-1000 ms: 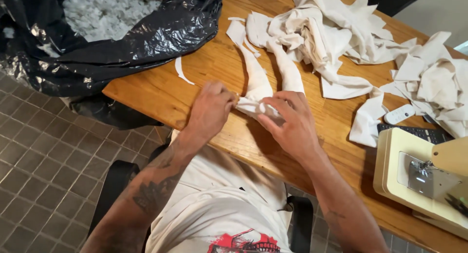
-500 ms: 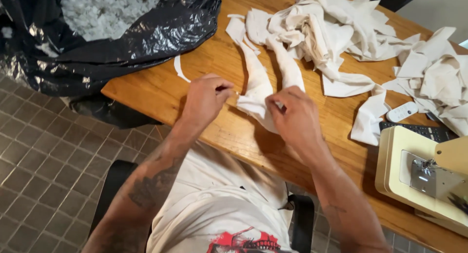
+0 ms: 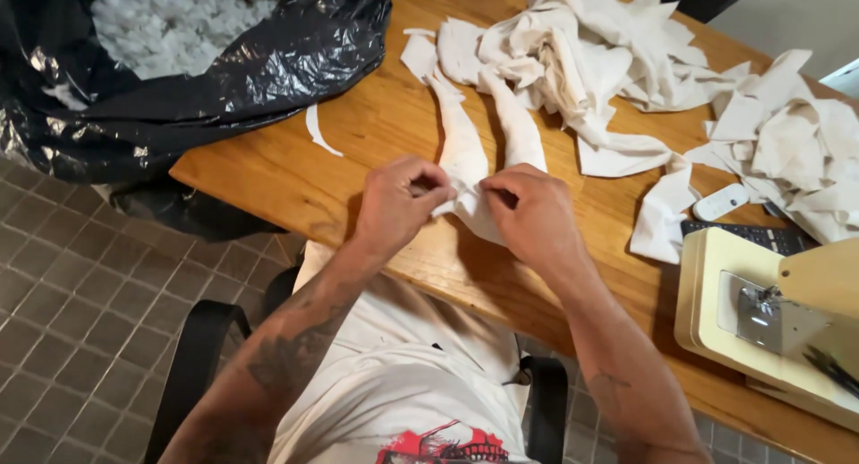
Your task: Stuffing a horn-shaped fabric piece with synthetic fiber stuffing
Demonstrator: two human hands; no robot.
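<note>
Both hands (image 3: 465, 195) closed together, pinching cloth piece (image 3: 465, 151).

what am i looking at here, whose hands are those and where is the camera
The camera sits on a person's head and looks down, so both arms are that person's own. The left hand and right hand pinch the near end of a white fabric piece that lies on a wooden table. Behind it is a heap of white scraps. At the upper left a black bag holds white stuffing. At the right edge stands a cream sewing machine, with a dark remote beside it. The person sits on a black chair over a tiled floor.
</note>
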